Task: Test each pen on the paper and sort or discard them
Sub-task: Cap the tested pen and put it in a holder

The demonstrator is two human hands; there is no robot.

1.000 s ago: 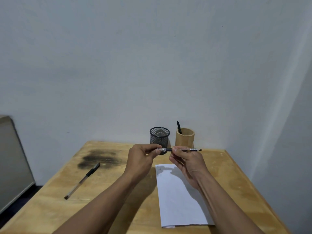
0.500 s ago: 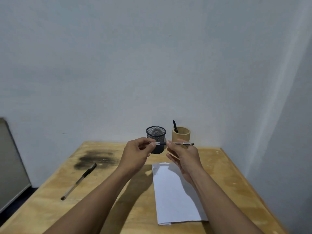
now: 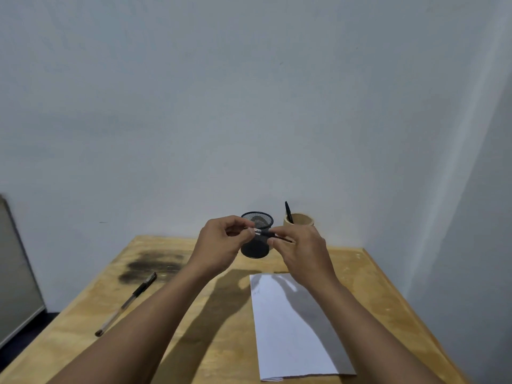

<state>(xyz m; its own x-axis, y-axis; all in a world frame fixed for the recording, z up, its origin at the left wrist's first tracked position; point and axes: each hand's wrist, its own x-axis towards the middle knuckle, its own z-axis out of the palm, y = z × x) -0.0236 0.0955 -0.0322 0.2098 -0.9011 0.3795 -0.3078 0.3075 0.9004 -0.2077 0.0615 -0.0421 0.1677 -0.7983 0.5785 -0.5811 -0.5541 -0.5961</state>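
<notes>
Desk (image 3: 360,273) has the paper (image 3: 291,333) sitting right under the hands. Left hand (image 3: 221,246) and right hand (image 3: 303,252) both pinch one pen (image 3: 267,234), held crosswise up in the air, so it only needs to drop straight down.

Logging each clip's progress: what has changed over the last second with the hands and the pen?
The hands drew together along the thin black pen, hiding most of its barrel. Both kept their grip. The pen on the table, mesh cup, bamboo cup and paper stayed put.
</notes>
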